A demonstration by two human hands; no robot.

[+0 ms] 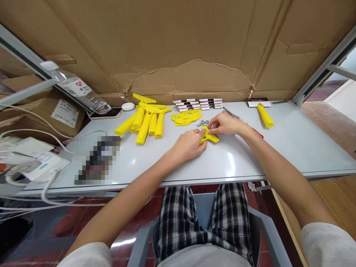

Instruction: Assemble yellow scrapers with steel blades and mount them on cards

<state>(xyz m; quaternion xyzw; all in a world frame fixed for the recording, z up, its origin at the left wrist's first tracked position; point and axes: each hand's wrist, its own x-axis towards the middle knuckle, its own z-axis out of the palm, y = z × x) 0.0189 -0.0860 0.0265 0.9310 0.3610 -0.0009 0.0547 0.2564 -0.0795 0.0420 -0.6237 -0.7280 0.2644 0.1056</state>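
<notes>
My left hand (189, 144) is closed around a yellow T-shaped scraper handle (213, 138), steadying it on the white tabletop. My right hand (224, 124) bends over the same handle with thumb and fingers pinched at its upper part; whatever sits between the fingertips is too small to make out. Just behind the hands lies a small heap of metal screws (202, 123). Flat yellow plastic pieces (185, 118) are piled to the left of the screws. Partly hidden by my right arm are a metal tool (232, 113) and a red-handled tool (258, 132).
More yellow scraper handles (144, 128) lie heaped at left. Stacked white-and-black packets (210, 104) line the back by the cardboard wall (178, 44). A yellow scraper (265, 115) with a black-and-white head lies at right. A bottle (80, 89) leans at far left, near cables and a power strip (47, 165).
</notes>
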